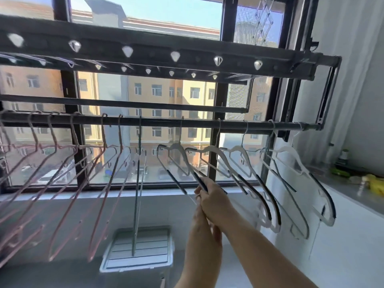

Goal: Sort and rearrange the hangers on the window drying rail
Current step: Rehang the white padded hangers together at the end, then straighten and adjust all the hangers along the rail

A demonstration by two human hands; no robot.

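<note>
Daylight is pouring through the dark-framed glass window (222, 94); yellow apartment blocks (162, 100) are showing beyond, and a plain white wall (357, 69) is standing at right.

Left hand (198, 213) was mostly hidden behind the right hand (212, 196), grip untold, white hanger (198, 177) was partly covered by that hand, pink hangers (62, 173) were blurred and cut by the left edge, sill clutter (376, 185) was smeared.

head cam | looks forward at rail (199, 123) | near
</note>
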